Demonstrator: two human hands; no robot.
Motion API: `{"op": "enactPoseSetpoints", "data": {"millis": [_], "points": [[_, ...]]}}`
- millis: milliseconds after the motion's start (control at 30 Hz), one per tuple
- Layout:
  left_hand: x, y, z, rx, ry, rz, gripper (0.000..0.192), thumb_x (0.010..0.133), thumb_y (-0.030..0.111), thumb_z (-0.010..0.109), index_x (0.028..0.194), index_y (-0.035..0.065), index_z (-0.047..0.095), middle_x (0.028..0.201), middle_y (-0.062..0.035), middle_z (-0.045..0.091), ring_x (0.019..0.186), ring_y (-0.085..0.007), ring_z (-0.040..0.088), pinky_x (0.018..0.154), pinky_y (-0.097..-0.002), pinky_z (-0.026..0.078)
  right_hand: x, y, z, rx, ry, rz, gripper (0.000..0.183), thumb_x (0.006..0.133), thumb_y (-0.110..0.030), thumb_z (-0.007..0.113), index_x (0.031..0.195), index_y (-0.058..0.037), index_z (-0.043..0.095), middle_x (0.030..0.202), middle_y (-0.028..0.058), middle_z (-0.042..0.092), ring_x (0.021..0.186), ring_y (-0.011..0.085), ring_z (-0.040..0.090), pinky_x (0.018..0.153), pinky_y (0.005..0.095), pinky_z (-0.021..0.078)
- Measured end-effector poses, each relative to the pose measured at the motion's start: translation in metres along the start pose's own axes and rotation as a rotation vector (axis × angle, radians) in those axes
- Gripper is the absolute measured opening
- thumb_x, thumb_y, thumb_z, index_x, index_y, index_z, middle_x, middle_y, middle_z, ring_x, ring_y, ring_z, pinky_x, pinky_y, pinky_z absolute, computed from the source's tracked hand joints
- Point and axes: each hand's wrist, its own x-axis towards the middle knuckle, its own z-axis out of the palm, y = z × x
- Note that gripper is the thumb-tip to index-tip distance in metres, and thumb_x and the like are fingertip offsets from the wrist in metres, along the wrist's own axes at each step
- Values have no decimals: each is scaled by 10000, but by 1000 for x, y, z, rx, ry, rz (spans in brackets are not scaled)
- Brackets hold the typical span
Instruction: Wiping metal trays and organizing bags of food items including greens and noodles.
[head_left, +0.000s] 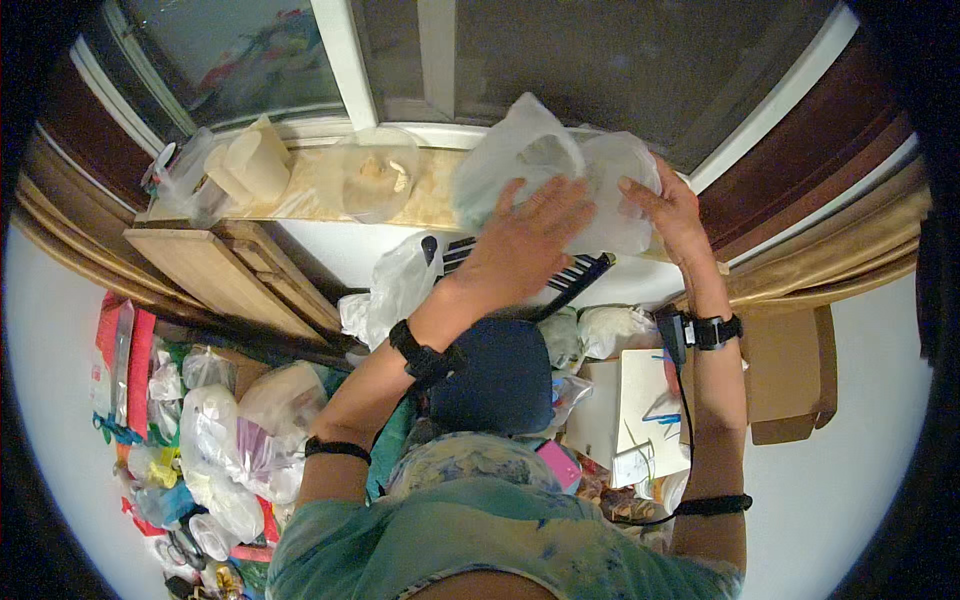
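My right hand (675, 214) grips the right edge of a translucent whitish plastic container or bag (616, 217), thumb in front and the other fingers mostly hidden behind it. My left hand (521, 244) is spread with its fingers apart, slightly blurred, in front of a crumpled translucent plastic bag (487, 176). Whether its fingertips touch the plastic, I cannot tell. Both plastic things are at the right part of a worn windowsill (435, 199). Further left on the sill stands a round clear plastic container (375, 199) with small pale pieces in it.
Cream-coloured rolls (255, 169) and a clear bag (187, 176) occupy the sill's left end. Wooden boards (217, 277) lean below. A dark blue chair back (491, 375) stands before me, with a black slatted object (577, 281) beyond. Filled plastic bags (217, 435) crowd the left; a cardboard box (787, 367) is right.
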Motion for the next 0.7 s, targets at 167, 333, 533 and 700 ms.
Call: {"op": "enactPoseSetpoints", "data": {"millis": [167, 333, 533, 700], "points": [[-27, -64, 20, 233, -212, -317, 398, 812, 357, 550, 1091, 74, 564, 1057, -98, 573, 1042, -257, 498, 901, -462, 321, 19, 28, -35, 45, 145, -56, 450, 728, -220, 714, 1121, -75, 551, 840, 26, 626, 676, 108, 561, 593, 250, 469], [-38, -89, 6, 66, -162, -551, 392, 832, 421, 522, 879, 44, 620, 787, -132, 634, 835, -295, 582, 769, -388, 391, 21, 41, -69, 108, 597, 148, 208, 728, -66, 680, 902, -13, 580, 730, 63, 593, 570, 142, 548, 511, 276, 466], [-31, -92, -2, 67, 46, -351, 237, 689, 159, 665, 898, 74, 592, 979, -120, 595, 935, -315, 534, 765, -430, 399, -8, -27, 40, -590, 538, -469, 161, 708, -73, 644, 866, -51, 631, 719, 60, 616, 651, 191, 589, 603, 313, 457], [-20, -95, 30, -64, 47, -136, 542, 608, 125, 697, 1118, 55, 527, 1177, -151, 486, 1132, -330, 439, 917, -434, 371, 3, 21, 90, -1068, 122, -542, 500, 666, -259, 716, 1107, -92, 553, 971, 123, 596, 958, 309, 538, 852, 440, 383]]}}
